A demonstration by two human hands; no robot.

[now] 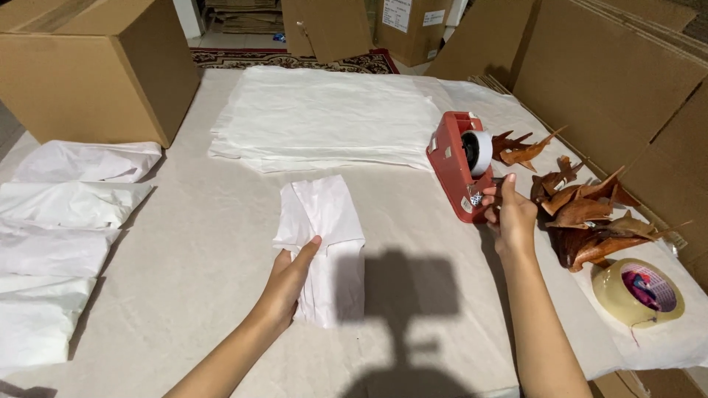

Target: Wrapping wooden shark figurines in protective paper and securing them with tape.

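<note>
Item 1: large brown cardboard box (96, 70), closed, far to the left of my left hand and beyond it.

Item 2: row of four white paper-wrapped bundles (63, 221), lying one below another along the left edge, well apart from the left hand.

Item 3: left hand (289, 276). I see it flat, fingers together and extended, palm down, pressing the near left edge of item 4. It grips nothing; it only holds the piece down.

Item 4: small folded white paper parcel (324, 247), oblong, lying on the pale paper-covered tabletop (199, 250), directly under and just right of the left hand, between my two hands.

Item 5: broad stack of flat white paper sheets (324, 118), beyond both hands, well apart from the parcel.

Item 6: red plastic tape dispenser (457, 166) with a white roll mounted in it, standing just beyond the right hand.

Item 7: right hand (510, 217). Fingers curled narrow at the near end of the dispenser, touching it; I cannot tell whether they pinch a tape end.

Item 8: heap of reddish-brown carved wooden pieces (582, 214), pointed and leaf-like, just right of the right hand.

Item 9: loose roll of clear yellowish packing tape (638, 292), lying flat, near and to the right of my right forearm.
</note>
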